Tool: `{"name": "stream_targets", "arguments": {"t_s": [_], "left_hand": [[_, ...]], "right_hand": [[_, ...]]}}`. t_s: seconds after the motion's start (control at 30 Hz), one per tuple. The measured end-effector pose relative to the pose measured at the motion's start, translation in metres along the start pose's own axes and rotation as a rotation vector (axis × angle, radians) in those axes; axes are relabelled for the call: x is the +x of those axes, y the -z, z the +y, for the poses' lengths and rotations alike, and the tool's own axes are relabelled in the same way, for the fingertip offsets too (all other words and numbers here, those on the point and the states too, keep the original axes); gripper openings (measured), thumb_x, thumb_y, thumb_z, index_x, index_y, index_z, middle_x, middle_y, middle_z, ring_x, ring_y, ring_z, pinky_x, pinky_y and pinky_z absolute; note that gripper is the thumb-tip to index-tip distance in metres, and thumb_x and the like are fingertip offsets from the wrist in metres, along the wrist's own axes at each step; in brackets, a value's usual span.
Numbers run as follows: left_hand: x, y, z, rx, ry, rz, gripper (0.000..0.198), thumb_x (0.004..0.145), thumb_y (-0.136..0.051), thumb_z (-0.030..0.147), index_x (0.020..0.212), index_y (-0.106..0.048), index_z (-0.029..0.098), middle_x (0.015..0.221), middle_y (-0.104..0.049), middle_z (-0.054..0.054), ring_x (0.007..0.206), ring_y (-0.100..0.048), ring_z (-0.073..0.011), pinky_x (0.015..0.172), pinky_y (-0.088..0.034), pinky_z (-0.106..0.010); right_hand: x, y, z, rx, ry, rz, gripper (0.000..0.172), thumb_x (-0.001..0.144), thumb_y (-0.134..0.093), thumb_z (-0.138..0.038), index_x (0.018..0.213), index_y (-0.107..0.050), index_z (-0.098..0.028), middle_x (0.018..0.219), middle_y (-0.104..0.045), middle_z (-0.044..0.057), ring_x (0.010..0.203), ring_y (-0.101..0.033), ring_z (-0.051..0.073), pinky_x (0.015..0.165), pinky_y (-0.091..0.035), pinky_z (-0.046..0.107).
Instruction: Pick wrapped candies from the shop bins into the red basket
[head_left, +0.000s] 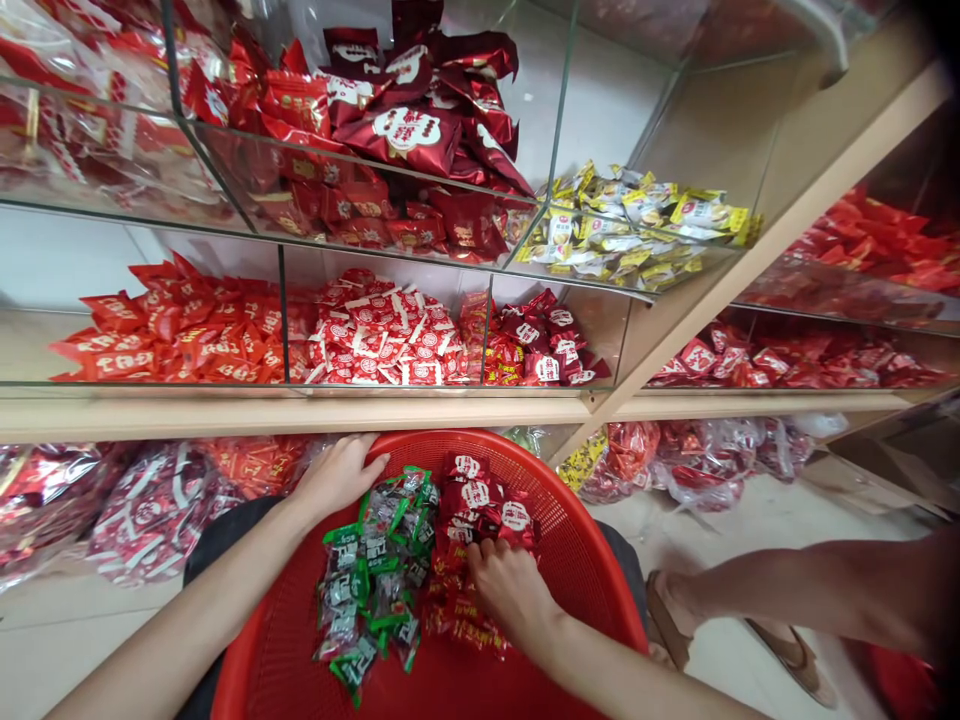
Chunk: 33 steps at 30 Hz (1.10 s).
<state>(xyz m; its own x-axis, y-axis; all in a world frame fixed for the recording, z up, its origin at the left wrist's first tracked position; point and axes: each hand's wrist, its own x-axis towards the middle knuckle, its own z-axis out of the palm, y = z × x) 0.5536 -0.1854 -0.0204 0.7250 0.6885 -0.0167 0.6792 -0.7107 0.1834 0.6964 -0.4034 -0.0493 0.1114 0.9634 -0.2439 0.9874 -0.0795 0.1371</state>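
Inside the red basket (592,570), the right hand (514,590) bends its fingers narrowly over red-and-gold packets (469,625); whether it grips one cannot be told. The left hand (341,475) lies at the basket's far-left rim, thumb held apart from the fingers; how tightly they close there is unclear. Between the hands, in the basket, lie green packets (382,570); dark red packets (476,495) lie toward its far side.

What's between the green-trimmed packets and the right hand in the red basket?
In the head view, red packets with yellow lettering lie between the green-trimmed packets and the right hand.
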Motion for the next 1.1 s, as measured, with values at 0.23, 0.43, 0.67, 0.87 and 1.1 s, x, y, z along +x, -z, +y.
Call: {"name": "stream_targets", "arguments": {"t_s": [0.23,0.43,0.67,0.87,1.1], "left_hand": [[0.000,0.001,0.000,0.002,-0.005,-0.006,0.046,0.086,-0.028,0.045,0.120,-0.046,0.019,0.104,-0.064,-0.012,0.097,-0.060,-0.0266,0.079,-0.044,-0.035],[-0.001,0.004,0.002,-0.004,-0.003,-0.017,0.047,0.086,-0.028,0.044,0.120,-0.047,0.019,0.101,-0.065,-0.012,0.095,-0.060,-0.0269,0.077,-0.045,-0.035],[-0.001,0.003,0.001,-0.008,0.000,-0.018,0.047,0.086,-0.028,0.045,0.120,-0.047,0.019,0.101,-0.064,-0.012,0.095,-0.060,-0.0277,0.075,-0.045,-0.035],[-0.002,0.004,0.000,0.002,0.009,-0.022,0.047,0.086,-0.028,0.046,0.119,-0.047,0.019,0.101,-0.064,-0.012,0.092,-0.061,-0.0274,0.074,-0.045,-0.035],[-0.003,0.007,0.001,-0.011,0.021,-0.042,0.047,0.086,-0.029,0.046,0.118,-0.048,0.019,0.102,-0.065,-0.011,0.095,-0.060,-0.0254,0.077,-0.044,-0.034]], "right_hand": [[-0.019,0.038,0.026,0.183,-0.048,-0.040,0.023,0.078,-0.058,-0.030,0.095,-0.053,-0.015,0.090,-0.062,0.009,0.082,-0.061,0.023,0.061,-0.044,0.028],[-0.052,0.026,0.055,0.301,0.014,-0.088,0.023,0.077,-0.047,-0.012,0.098,-0.051,-0.019,0.107,-0.057,0.008,0.090,-0.057,0.018,0.069,-0.041,0.025],[-0.056,0.008,0.047,0.187,0.139,-0.218,0.044,0.077,-0.036,0.000,0.116,-0.049,-0.016,0.120,-0.053,0.013,0.103,-0.055,0.021,0.081,-0.043,0.031],[-0.042,0.008,0.034,0.056,0.164,-0.095,0.040,0.074,-0.041,0.003,0.107,-0.055,-0.016,0.111,-0.058,0.012,0.094,-0.059,0.019,0.074,-0.046,0.027],[-0.057,0.018,0.055,0.378,0.044,-0.015,0.029,0.080,-0.041,-0.007,0.102,-0.054,-0.020,0.100,-0.060,0.006,0.090,-0.055,0.016,0.075,-0.041,0.026]]}}
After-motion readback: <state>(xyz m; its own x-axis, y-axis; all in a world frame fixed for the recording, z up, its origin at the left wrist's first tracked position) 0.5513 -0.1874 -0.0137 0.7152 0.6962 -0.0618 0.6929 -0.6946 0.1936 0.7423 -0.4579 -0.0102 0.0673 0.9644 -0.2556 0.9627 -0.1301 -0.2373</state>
